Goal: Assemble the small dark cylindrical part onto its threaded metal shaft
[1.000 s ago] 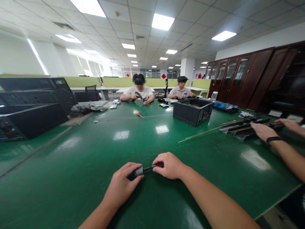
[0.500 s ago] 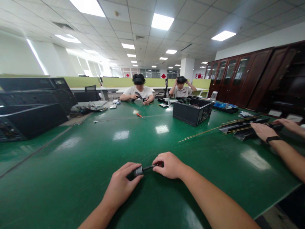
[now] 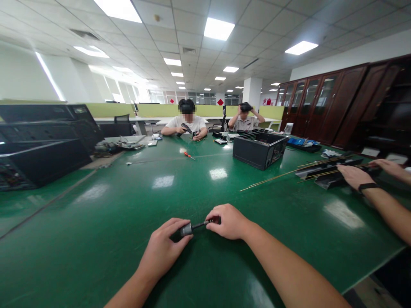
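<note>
Low over the green table (image 3: pixel 112 248), in front of me, both my hands are on one small dark piece with a grey cylindrical end (image 3: pixel 186 230) and a thin black stem. My left hand (image 3: pixel 165 246) is closed around the grey end, thumb and fingers on either side. At the stem's other end, my right hand (image 3: pixel 227 222) pinches the tip between thumb and fingers. A small ridged dark part shows at those fingertips, too small to name. The exact kind of the piece cannot be made out.
A black computer case (image 3: pixel 250 152) stands ahead, right of an orange screwdriver (image 3: pixel 189 155). More dark cases (image 3: pixel 41 149) sit at left. Nearby at right, another person's hands (image 3: pixel 355 176) touch dark metal channels with thin brass-coloured rods (image 3: pixel 272 176). Two people sit across the table.
</note>
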Demonstrator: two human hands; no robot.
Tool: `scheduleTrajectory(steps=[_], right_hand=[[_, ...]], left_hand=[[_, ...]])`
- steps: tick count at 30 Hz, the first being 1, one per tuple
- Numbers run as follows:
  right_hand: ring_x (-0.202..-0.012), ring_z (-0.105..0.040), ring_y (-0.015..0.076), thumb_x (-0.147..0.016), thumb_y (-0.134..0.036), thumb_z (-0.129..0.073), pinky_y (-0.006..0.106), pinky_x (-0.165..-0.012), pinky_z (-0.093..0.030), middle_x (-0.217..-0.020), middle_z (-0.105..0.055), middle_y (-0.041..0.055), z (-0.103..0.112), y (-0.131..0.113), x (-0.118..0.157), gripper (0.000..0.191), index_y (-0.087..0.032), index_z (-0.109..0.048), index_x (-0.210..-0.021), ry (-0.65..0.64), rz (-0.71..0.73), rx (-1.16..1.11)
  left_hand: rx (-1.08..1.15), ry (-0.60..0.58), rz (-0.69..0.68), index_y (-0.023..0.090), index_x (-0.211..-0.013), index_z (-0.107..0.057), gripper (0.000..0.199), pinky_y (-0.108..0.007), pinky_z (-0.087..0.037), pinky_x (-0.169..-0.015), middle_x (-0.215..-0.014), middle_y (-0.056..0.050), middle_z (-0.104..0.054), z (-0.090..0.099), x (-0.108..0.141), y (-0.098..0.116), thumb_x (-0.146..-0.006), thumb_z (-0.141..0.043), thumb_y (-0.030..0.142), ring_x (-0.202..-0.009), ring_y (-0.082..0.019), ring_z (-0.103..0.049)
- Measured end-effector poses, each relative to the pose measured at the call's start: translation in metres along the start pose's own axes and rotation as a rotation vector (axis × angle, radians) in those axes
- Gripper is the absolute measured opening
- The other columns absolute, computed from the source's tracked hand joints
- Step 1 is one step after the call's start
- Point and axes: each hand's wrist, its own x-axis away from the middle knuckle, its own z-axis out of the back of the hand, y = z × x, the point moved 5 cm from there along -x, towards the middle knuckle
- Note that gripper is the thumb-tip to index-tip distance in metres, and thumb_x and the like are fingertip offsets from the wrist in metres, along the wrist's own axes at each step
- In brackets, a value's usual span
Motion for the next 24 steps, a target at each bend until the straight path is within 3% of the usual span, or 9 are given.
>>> scheduleTrajectory(steps=[24], right_hand=[[-0.074, -0.063, 0.0149, -0.083, -0.03, -0.069, 0.025, -0.071, -0.045, -0.081, -0.071, 0.0023, 0.0024, -0.0003, 0.0002, 0.017, -0.02, -0.077, -0.094, -0.004, -0.016, -0.018]], left_hand=[[0.02, -0.009, 0.018, 0.026, -0.105, -0.074, 0.025, -0.031, -0.055, -0.087, -0.102, -0.002, -0.072, 0.0011, -0.0005, -0.0006, -0.081, -0.069, 0.034, -0.094, -0.021, -0.068]])
